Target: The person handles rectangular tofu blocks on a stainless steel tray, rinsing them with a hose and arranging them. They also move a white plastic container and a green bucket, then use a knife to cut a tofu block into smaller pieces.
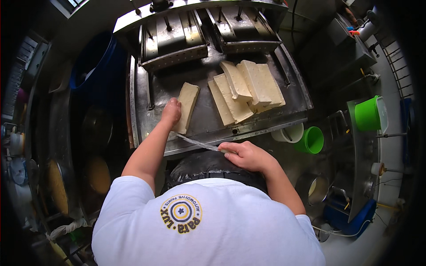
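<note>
Left hand (172,111) curls on the left edge of the slab (188,108), right hand (245,155) grips the knife (198,143), and bare table (206,116) separates slab from stack (248,88).

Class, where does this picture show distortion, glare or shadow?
Head view, edges: the picture curves and darkens to black; head view, top: the perforated metal trays show bright reflections; head view, left: the blue barrel sits in shadow; head view, centre: the pale slabs look clear.
</note>
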### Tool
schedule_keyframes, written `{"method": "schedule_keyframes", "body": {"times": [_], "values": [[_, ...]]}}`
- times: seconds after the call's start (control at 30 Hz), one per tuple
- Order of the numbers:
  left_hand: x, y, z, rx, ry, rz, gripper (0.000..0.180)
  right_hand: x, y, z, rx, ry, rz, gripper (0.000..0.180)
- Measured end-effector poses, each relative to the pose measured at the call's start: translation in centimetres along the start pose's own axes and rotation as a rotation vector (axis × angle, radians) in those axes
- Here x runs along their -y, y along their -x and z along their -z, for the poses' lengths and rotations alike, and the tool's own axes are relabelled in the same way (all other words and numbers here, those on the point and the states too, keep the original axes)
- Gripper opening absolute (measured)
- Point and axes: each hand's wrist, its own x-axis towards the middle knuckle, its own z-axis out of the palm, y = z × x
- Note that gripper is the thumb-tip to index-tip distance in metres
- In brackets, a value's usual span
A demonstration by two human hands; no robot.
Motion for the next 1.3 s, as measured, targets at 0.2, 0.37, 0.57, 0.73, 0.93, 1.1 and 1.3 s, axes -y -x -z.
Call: {"method": "schedule_keyframes", "body": {"times": [0.2,0.37,0.57,0.73,0.93,1.1,1.3], "values": [[2.2,8.6,0.9,-0.053,-0.059,0.051,0.024,-1.5,2.1,0.2,-0.027,-0.069,-0.04,0.036],[0.4,12.7,0.8,0.132,0.125,0.419,0.029,-2.7,3.0,0.7,0.031,-0.095,-0.035,0.035],[-9.6,14.1,3.9,0.361,0.027,-0.081,0.033,-4.5,3.8,0.0,-0.304,0.025,0.014,0.033],[-5.3,7.6,0.5,-0.114,-0.255,-0.036,0.068,-5.2,4.9,1.2,-0.436,0.067,-0.142,0.032],[-9.6,3.3,0.3,0.125,-0.194,0.337,0.108,-3.3,5.1,0.9,-0.19,0.008,-0.038,0.033],[-8.0,4.1,-1.8,0.165,0.246,0.328,0.095,-2.8,3.1,-0.1,-0.241,0.051,-0.101,0.035],[-11.2,2.4,-2.7,0.032,0.231,0.481,0.1,-0.8,1.2,0.4,-0.287,0.113,-0.16,0.035]]}}
